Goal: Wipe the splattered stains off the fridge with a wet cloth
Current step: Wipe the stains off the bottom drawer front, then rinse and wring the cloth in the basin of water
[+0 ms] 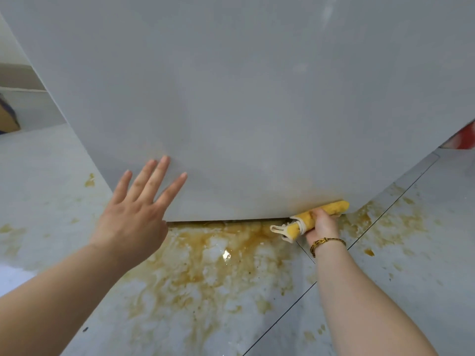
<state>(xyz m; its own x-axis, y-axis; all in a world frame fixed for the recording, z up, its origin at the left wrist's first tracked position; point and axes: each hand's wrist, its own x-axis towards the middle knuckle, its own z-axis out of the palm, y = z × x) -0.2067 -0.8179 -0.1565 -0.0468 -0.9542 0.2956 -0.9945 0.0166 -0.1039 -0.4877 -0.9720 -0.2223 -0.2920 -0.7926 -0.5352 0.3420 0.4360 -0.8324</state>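
Observation:
The pale grey fridge front point(257, 98) fills the upper view. A faint brownish smear shows on it near its lower right corner. My right hand point(321, 224) grips a bunched yellow cloth point(331, 208) with a white edge and holds it against the fridge's bottom edge on the right. My left hand point(136, 211) has its fingers straight and spread, with the fingertips on the lower left part of the fridge front.
A large brown liquid spill point(218, 268) covers the glossy grey floor tiles below the fridge, with more splatter to the right point(380, 227) and left point(89, 180). A cardboard box point(7, 116) sits at far left, a red object point(462, 137) at far right.

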